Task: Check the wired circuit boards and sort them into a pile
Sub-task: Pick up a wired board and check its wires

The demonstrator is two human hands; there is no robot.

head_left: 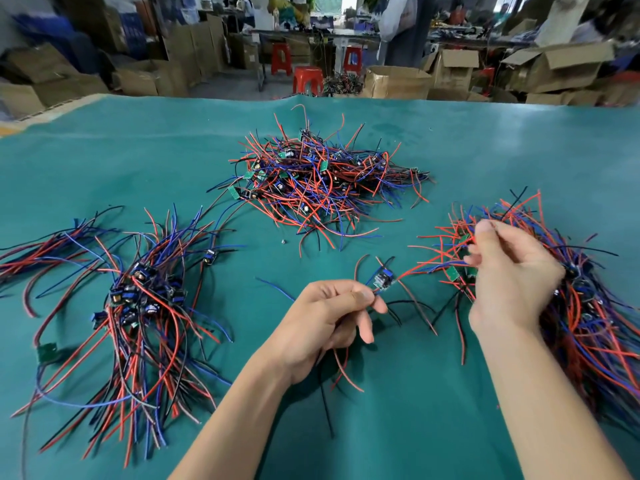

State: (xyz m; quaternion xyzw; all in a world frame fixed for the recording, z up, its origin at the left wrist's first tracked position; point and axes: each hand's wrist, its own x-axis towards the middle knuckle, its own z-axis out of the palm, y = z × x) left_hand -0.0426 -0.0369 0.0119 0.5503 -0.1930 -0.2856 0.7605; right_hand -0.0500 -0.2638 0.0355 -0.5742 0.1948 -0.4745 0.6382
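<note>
The bench point(485, 140) is teal green. Wires point(322, 188) run red, blue and black; boards point(383, 279) are green. Red stools point(307, 79), brown boxes point(398, 81) behind.

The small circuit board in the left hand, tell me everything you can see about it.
The small green circuit board with a blue component on top is held above the teal table mat, tilted. The left hand pinches it at its lower end between thumb and forefinger. Red, black and blue insulated wires run from it; some rise above it, others trail past the hand toward the mat. One red wire stretches right toward the right hand; whether that hand grips it cannot be told. Finer detail is blurred.
</note>
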